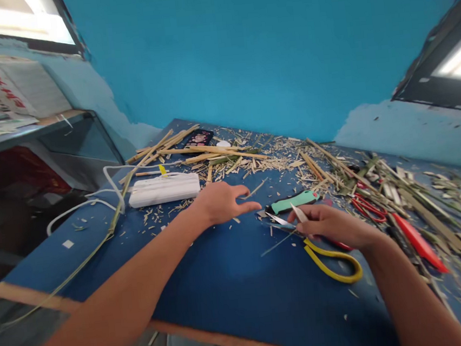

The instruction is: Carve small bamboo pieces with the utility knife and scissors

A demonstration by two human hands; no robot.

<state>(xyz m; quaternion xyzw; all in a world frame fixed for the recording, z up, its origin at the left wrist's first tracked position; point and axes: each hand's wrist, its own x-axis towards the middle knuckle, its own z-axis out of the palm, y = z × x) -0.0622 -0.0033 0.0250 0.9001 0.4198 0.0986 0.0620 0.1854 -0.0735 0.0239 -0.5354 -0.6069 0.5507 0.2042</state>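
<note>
My left hand point(225, 201) reaches over the blue table, its thumb and forefinger apart. A thin greenish strip point(258, 187) lies just beyond its fingertips; whether they touch it I cannot tell. My right hand point(327, 224) is closed round a pale, pointed piece point(299, 213) that sticks up between the fingers. Under that hand lie scissors with yellow handles point(344, 277), their blades pointing left, partly hidden. A mint-green utility knife point(292, 202) rests just behind the right fingers. Another thin strip point(278, 243) lies in front of the blades.
A white power strip point(165, 190) with cables sits at the left. Split bamboo-like sticks point(212, 152), shavings and a dark phone point(199, 138) lie at the back. On the right are red-handled scissors point(368, 208), a red tool point(420, 243) and heaped strips point(434, 213).
</note>
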